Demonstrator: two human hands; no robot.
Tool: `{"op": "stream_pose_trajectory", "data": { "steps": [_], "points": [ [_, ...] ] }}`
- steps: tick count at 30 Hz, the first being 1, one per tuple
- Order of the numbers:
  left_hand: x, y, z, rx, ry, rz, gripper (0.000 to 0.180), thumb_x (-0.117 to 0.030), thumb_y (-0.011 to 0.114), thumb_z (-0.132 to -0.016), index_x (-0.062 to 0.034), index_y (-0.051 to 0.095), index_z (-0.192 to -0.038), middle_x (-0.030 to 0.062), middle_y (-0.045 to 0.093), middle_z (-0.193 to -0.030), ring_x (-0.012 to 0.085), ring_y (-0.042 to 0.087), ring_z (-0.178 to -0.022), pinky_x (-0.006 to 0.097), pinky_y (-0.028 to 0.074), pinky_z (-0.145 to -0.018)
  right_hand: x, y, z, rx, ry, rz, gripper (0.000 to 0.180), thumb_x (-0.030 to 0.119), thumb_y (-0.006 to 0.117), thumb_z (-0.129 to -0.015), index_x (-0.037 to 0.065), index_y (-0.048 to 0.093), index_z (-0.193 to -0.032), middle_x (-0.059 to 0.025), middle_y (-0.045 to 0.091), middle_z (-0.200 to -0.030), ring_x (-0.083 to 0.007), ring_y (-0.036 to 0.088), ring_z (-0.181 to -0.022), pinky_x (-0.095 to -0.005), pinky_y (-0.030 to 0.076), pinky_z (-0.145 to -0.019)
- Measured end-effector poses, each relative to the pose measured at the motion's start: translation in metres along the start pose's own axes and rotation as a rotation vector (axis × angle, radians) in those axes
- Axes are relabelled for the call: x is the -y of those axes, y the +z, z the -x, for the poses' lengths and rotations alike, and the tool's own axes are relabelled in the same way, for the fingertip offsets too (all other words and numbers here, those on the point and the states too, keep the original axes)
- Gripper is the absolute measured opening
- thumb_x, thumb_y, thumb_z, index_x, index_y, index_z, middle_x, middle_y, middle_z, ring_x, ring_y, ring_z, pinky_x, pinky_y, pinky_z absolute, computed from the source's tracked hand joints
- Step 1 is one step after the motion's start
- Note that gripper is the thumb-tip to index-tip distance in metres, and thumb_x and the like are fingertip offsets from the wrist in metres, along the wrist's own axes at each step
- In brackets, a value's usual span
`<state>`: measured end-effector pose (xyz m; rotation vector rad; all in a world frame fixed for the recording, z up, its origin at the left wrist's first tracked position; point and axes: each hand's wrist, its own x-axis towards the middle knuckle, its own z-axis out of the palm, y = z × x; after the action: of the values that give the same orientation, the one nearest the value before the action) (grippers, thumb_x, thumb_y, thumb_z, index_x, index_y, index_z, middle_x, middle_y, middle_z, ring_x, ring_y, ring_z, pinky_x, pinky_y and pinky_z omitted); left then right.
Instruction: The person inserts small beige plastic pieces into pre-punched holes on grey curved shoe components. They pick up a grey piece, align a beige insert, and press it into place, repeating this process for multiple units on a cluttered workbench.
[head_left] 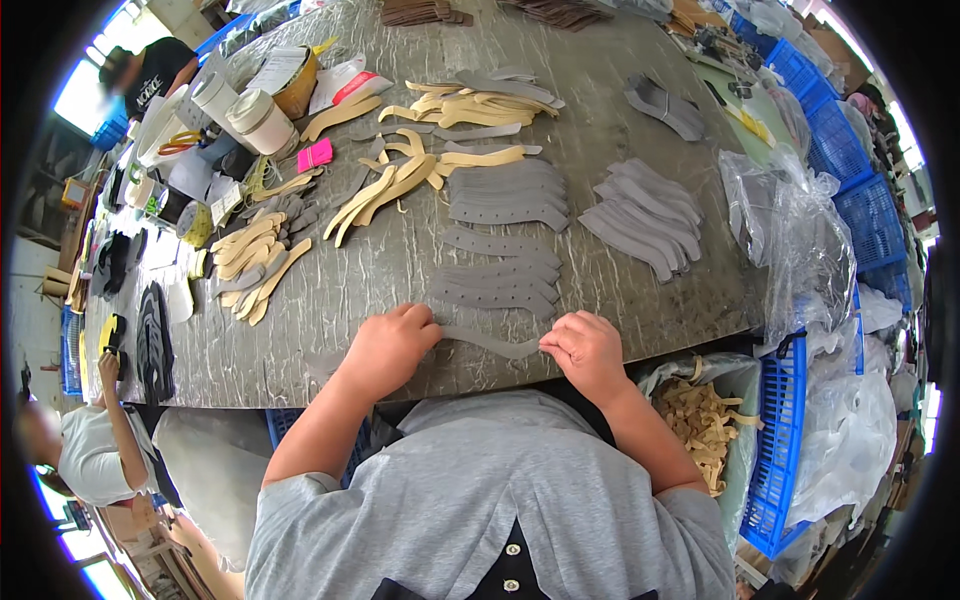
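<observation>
Between my two hands, near the table's front edge, stretches a curved grey strip [490, 343]. My left hand [390, 345] is closed on its left end. My right hand [583, 350] pinches its right end between thumb and fingers. Just beyond lie overlapping rows of grey strips with small holes [500, 285], and behind them a tighter stack of the same kind [508, 192]. More grey strips [645, 218] are fanned out to the right. Cream-backed strips [385, 190] lie loosely heaped to the left of the rows.
A blue basket [775, 450] and a bag of cream scraps [700, 420] stand below the table at right. Clear plastic [815, 250] hangs over the right edge. White jars [262, 122] and a pink pad [315, 154] sit at left. Two other people are on the left side.
</observation>
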<state>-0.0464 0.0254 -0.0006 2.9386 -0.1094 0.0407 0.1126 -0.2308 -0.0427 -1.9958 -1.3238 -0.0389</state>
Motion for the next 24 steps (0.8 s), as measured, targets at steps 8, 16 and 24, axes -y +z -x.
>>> {"op": "stream_pose_trajectory", "data": {
  "steps": [8, 16, 24],
  "points": [
    [0.003, 0.001, -0.001, 0.053, -0.012, -0.003, 0.014, -0.007, 0.063, -0.074, -0.0085, 0.062, -0.088, 0.0060, 0.058, -0.092, 0.0258, 0.063, -0.089, 0.038, 0.055, -0.066, -0.007, 0.000, -0.002, 0.092, -0.110, 0.044, 0.008, 0.007, 0.065, -0.081, 0.008, 0.058, -0.084, -0.0045, 0.061, -0.089, -0.0265, 0.059, -0.077, -0.0389, 0.048, -0.067],
    [0.006, -0.001, 0.008, 0.009, -0.101, 0.111, 0.012, -0.002, 0.061, -0.076, -0.0062, 0.061, -0.087, 0.0092, 0.063, -0.089, 0.0312, 0.064, -0.083, 0.040, 0.054, -0.066, -0.041, -0.050, 0.007, -0.350, 0.439, 0.209, 0.024, -0.005, 0.063, -0.081, 0.004, 0.057, -0.102, -0.0163, 0.060, -0.099, -0.0336, 0.059, -0.090, -0.0385, 0.048, -0.079],
    [-0.003, -0.019, -0.005, -0.072, -0.227, 0.484, 0.007, -0.007, 0.061, -0.086, -0.0030, 0.060, -0.091, 0.0175, 0.065, -0.084, 0.0385, 0.064, -0.077, 0.044, 0.051, -0.066, -0.006, -0.039, 0.002, -0.195, 0.311, -0.334, 0.034, 0.004, 0.076, -0.079, 0.004, 0.059, -0.109, -0.0125, 0.055, -0.112, -0.0200, 0.059, -0.096, -0.0325, 0.050, -0.081]
  ]
}}
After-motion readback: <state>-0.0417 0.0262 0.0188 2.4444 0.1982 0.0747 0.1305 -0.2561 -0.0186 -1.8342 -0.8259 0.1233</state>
